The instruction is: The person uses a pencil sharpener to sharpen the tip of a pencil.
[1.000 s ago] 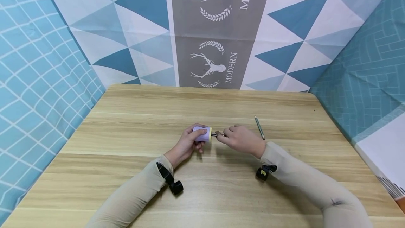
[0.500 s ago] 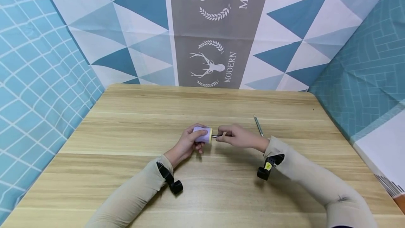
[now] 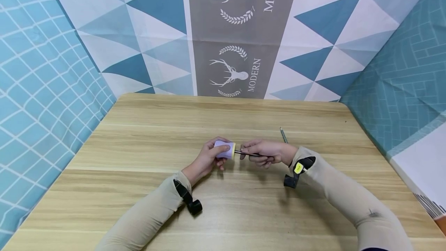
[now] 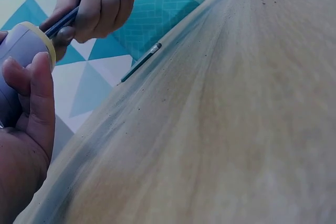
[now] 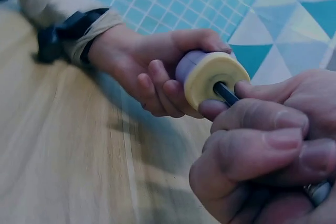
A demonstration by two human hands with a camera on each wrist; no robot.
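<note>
My left hand grips a lilac, barrel-shaped pencil sharpener with a yellow end, its thumb lying along the top. That yellow end faces right and has a round hole. A dark pencil stands in the hole, its tip hidden inside. My right hand holds the pencil, with thumb and forefinger close to the hole and the other fingers curled round the shaft. In the left wrist view the pencil shaft shows between sharpener and right hand. Both hands are above the table.
A second, dark green pencil lies on the wooden table, just behind my right wrist. Black camera straps sit on both sleeves. Patterned cloth hangs behind the table and at both sides.
My right hand has rolled over and regripped along the pencil, its fingers now curled underneath with more of the shaft showing. The left hand and sharpener have stayed almost still.
</note>
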